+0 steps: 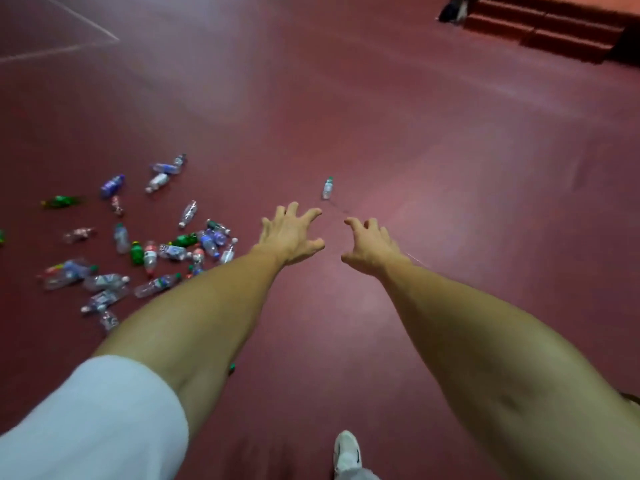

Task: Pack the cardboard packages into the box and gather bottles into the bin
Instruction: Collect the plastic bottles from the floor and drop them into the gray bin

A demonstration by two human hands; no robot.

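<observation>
Both my arms stretch forward over the dark red floor. My left hand [290, 237] and my right hand [370, 247] hang side by side in the air with fingers spread and loosely bent, holding nothing. A single clear bottle with a green cap [327, 187] lies on the floor just beyond my fingertips. Several plastic bottles [152, 251], clear, green and blue-labelled, lie scattered to the left of my left arm. No cardboard package, box or bin is in view.
Red steps [540, 26] rise at the far right, with a dark object [452, 10] beside them. White floor lines [69, 46] cross at the far left. My white shoe [347, 452] shows at the bottom edge.
</observation>
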